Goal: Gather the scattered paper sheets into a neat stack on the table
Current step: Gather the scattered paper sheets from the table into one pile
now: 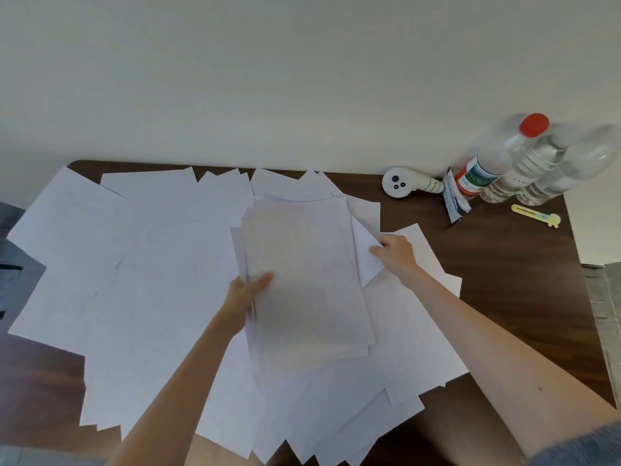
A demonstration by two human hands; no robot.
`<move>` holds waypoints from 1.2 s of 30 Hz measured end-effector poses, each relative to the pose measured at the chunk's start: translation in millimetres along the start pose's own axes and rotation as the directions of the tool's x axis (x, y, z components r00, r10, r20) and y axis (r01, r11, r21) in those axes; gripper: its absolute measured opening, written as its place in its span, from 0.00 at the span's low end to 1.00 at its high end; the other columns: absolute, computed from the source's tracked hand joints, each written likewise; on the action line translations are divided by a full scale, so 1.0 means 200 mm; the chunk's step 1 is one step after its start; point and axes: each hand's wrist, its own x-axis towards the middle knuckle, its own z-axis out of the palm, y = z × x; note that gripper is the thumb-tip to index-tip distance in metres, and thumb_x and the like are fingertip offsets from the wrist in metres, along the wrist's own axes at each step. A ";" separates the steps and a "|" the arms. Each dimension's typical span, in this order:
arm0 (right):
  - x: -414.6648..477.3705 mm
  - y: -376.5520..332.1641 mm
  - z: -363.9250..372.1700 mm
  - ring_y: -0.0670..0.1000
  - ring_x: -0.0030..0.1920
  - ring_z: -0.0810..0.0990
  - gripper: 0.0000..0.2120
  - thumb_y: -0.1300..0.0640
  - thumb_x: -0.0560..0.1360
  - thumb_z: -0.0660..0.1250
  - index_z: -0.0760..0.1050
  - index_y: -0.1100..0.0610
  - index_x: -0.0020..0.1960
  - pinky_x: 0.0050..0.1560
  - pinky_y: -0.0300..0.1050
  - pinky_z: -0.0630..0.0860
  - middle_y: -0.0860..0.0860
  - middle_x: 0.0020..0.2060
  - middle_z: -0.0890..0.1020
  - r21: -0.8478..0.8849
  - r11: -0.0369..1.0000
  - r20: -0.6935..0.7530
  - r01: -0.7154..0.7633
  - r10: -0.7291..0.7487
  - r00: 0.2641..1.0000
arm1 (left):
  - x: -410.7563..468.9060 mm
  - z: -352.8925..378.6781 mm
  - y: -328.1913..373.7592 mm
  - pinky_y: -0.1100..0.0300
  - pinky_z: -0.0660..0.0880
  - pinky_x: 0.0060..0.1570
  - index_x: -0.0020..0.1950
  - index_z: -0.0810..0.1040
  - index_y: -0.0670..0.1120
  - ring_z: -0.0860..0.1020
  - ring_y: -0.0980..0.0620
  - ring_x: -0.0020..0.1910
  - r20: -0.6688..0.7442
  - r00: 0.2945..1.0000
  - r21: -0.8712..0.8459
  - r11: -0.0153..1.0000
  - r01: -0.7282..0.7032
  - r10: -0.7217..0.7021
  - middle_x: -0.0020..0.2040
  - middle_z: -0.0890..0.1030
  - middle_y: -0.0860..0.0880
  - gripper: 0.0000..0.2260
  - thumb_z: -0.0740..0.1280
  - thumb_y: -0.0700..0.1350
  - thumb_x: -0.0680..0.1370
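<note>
Table [504, 264] mostly covered, scattered sheets [151, 280] overlapping across it. Partial stack [302, 280] mid-table atop them, left hand [247, 297] clamping its left edge, thumb on top (likely anchor). Right hand [396, 253] pinching loose sheet [368, 269] beside stack, probably adding it.

Wall [302, 79]: plain off-white, matte, fills the whole upper part of the frame. Surface [510, 270]: dark brown wood-grain top, set against the wall, rounded far corner at upper left. Light is soft and even, shadows faint. Grey fabric furniture [15, 230] at the left edge, cut off by the frame, type unclear. Another grey textured piece [605, 297] at the right edge, just beside the surface.
</note>
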 end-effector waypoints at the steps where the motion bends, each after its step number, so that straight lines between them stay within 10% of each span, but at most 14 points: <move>1: -0.01 0.01 0.00 0.51 0.34 0.68 0.11 0.64 0.72 0.66 0.67 0.62 0.33 0.33 0.43 0.60 0.57 0.31 0.68 -0.015 1.000 -0.017 0.001 -0.002 1.000 | 0.00 -0.01 0.00 0.60 0.80 0.38 0.51 0.81 0.41 0.84 0.49 0.41 0.019 1.000 0.017 1.000 -0.019 0.019 0.44 0.85 0.45 0.04 0.70 0.38 0.76; 18: -0.31 0.36 -0.03 0.59 0.45 0.79 0.06 0.61 0.76 0.68 0.77 0.65 0.47 0.42 0.49 0.79 0.61 0.44 0.79 0.190 0.928 0.278 -0.321 0.263 0.924 | 0.01 0.04 -0.01 0.61 0.81 0.43 0.65 0.74 0.38 0.81 0.48 0.49 -0.006 0.991 -0.088 0.987 -0.135 0.135 0.54 0.81 0.43 0.15 0.65 0.36 0.79; 30: -0.34 0.28 -0.04 0.49 0.37 0.75 0.05 0.67 0.75 0.65 0.79 0.61 0.44 0.37 0.37 0.69 0.51 0.36 0.79 0.313 0.948 -0.280 -0.053 0.146 0.949 | 0.00 0.00 -0.03 0.61 0.80 0.39 0.64 0.75 0.39 0.82 0.51 0.45 -0.068 0.991 -0.132 0.983 -0.127 0.119 0.50 0.82 0.45 0.14 0.65 0.35 0.78; 36: -0.40 0.29 -0.14 0.57 0.47 0.85 0.11 0.58 0.75 0.70 0.79 0.61 0.55 0.47 0.46 0.81 0.57 0.49 0.85 0.231 0.915 0.465 -0.330 0.194 0.864 | -0.01 -0.13 0.00 0.61 0.80 0.41 0.64 0.76 0.40 0.82 0.49 0.49 -0.056 0.988 -0.135 0.980 -0.148 0.142 0.51 0.83 0.47 0.19 0.70 0.40 0.74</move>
